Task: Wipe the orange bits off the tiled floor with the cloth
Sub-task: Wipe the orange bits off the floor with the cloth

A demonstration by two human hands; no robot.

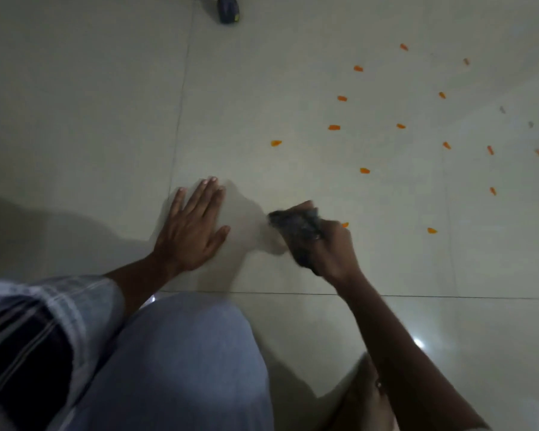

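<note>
Head view, looking down at a pale grey glossy tiled floor (75, 119) with thin dark grout lines. The left hand (193, 225) lies flat, palm down, fingers straight and slightly spread, pressing on the tile just right of a vertical grout line; it holds nothing. The right hand (327, 247) has its fingers curled around a dark grey crumpled cloth (296, 225), which bunches out toward the left of the fist and sits on or just above the floor (contact not certain, the cloth is motion-blurred). Small orange bits (334, 127) lie scattered over the tile ahead and to the right of the cloth, well apart from one another, in a loose fan. One bit (344, 225) shows just beside the knuckles of the right hand; another (432, 230) lies further right at about the same level. A few greyish specks (502, 109) sit near the far right edge among the orange ones. At the top edge, well apart from both hands, stands a small dark blue object (228, 9), too blurred to identify. In the foreground: a knee in light blue trousers (184, 362) and a checked sleeve (44, 321) on the left arm. A bright reflection (419, 343) shows on the tile near the right forearm.
</note>
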